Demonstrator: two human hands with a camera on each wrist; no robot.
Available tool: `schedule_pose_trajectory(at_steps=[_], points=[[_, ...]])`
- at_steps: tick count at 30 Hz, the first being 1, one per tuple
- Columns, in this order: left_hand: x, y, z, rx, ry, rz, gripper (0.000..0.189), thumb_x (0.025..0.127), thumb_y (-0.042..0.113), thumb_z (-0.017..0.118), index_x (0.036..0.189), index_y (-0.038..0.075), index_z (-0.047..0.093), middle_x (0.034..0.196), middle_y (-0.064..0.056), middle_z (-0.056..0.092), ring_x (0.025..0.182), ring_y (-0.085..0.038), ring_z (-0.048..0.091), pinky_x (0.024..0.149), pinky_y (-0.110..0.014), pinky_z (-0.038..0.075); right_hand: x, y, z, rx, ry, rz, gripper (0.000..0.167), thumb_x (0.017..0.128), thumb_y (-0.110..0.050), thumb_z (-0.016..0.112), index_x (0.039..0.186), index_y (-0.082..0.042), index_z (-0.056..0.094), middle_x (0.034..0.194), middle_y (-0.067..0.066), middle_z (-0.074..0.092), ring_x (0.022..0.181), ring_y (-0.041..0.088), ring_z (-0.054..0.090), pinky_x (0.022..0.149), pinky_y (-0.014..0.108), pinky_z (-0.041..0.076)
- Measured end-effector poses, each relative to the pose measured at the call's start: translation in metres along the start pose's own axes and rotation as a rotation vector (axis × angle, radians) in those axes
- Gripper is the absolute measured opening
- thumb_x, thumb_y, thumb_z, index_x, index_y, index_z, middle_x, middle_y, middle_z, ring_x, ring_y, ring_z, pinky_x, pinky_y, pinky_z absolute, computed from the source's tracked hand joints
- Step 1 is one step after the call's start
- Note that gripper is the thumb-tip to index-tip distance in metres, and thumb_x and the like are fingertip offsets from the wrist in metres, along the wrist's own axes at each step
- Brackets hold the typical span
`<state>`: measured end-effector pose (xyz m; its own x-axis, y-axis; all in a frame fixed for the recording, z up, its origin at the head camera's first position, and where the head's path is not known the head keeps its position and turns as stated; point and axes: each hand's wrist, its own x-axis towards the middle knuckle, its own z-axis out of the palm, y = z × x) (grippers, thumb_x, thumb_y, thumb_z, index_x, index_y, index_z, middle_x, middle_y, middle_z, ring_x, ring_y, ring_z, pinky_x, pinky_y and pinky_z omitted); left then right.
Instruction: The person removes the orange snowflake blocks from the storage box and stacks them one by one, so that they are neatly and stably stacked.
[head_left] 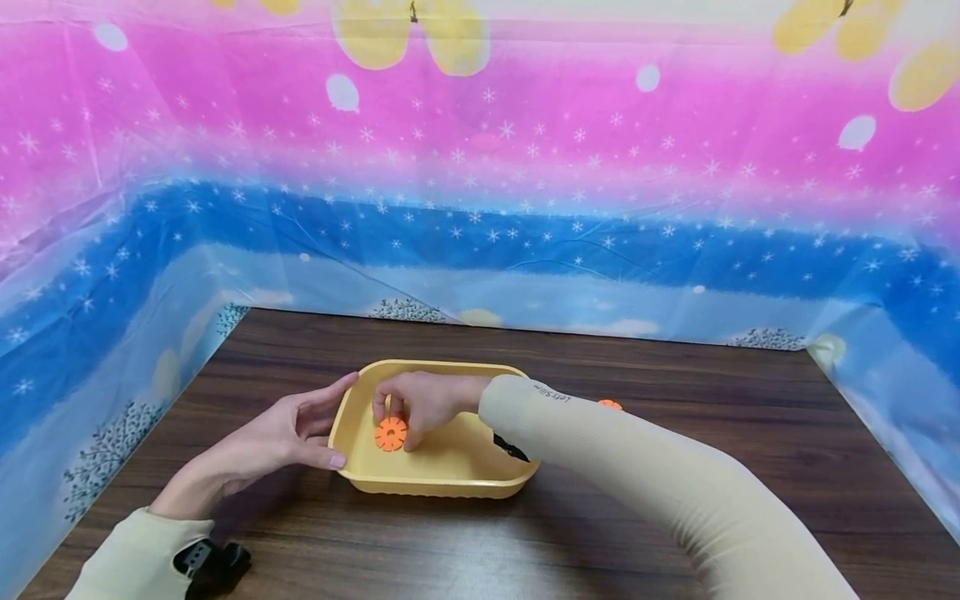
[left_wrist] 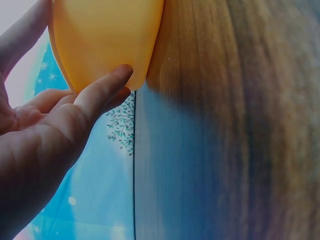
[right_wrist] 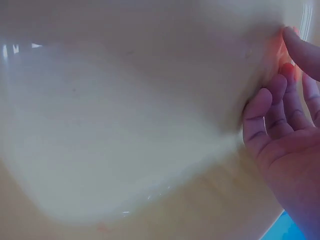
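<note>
A yellow plastic basin sits on the table. My left hand holds its left end, fingers at the back corner and thumb at the front corner. The left wrist view has the left hand against the outer wall of the basin. Inside the basin, near its left end, my right hand pinches an orange slotted disc, a flat round building piece with a notched edge. In the right wrist view, the right hand largely hides the disc.
Part of another orange piece shows on the dark wooden table behind the right sleeve, which also covers part of the basin's right end. A printed cloth hangs around the table's back and sides. A black wrist device is strapped at the left cuff.
</note>
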<state>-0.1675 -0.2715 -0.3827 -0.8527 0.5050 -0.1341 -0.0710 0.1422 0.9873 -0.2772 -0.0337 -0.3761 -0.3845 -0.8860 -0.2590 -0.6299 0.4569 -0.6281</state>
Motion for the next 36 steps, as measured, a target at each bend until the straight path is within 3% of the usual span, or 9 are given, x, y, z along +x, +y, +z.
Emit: schedule_pose_trajectory(at_steps=[17, 26, 36], points=[[0.0011, -0.0010, 0.0001, 0.002, -0.003, 0.005, 0.110, 0.089, -0.002, 0.081, 0.170, 0.007, 0.008, 0.175, -0.019, 0.004, 0.153, -0.046, 0.021, 0.105, -0.035, 0.052, -0.0008, 0.0027, -0.0037, 0.095, 0.007, -0.078, 0.042, 0.082, 0.010, 0.084, 0.121, 0.000, 0.073, 0.102, 0.001, 0.070, 0.095, 0.012, 0.061, 0.084, 0.019, 0.049], [0.0013, -0.0014, -0.0001, 0.002, -0.007, 0.003, 0.109, 0.090, -0.002, 0.081, 0.170, 0.007, 0.007, 0.175, -0.020, 0.004, 0.153, -0.047, 0.021, 0.104, -0.036, 0.052, -0.0023, 0.0047, -0.0057, 0.111, 0.013, -0.069, 0.043, 0.084, 0.006, 0.084, 0.125, -0.001, 0.075, 0.105, 0.001, 0.074, 0.098, 0.013, 0.062, 0.086, 0.018, 0.050], [0.0011, -0.0017, -0.0007, -0.008, -0.013, 0.005, 0.109, 0.090, -0.003, 0.080, 0.170, 0.007, 0.007, 0.174, -0.021, 0.005, 0.152, -0.048, 0.022, 0.103, -0.037, 0.053, -0.0076, 0.0061, -0.0076, 0.222, 0.059, -0.058, 0.045, 0.084, 0.008, 0.083, 0.128, 0.000, 0.075, 0.107, -0.001, 0.076, 0.099, 0.015, 0.065, 0.079, 0.021, 0.054]])
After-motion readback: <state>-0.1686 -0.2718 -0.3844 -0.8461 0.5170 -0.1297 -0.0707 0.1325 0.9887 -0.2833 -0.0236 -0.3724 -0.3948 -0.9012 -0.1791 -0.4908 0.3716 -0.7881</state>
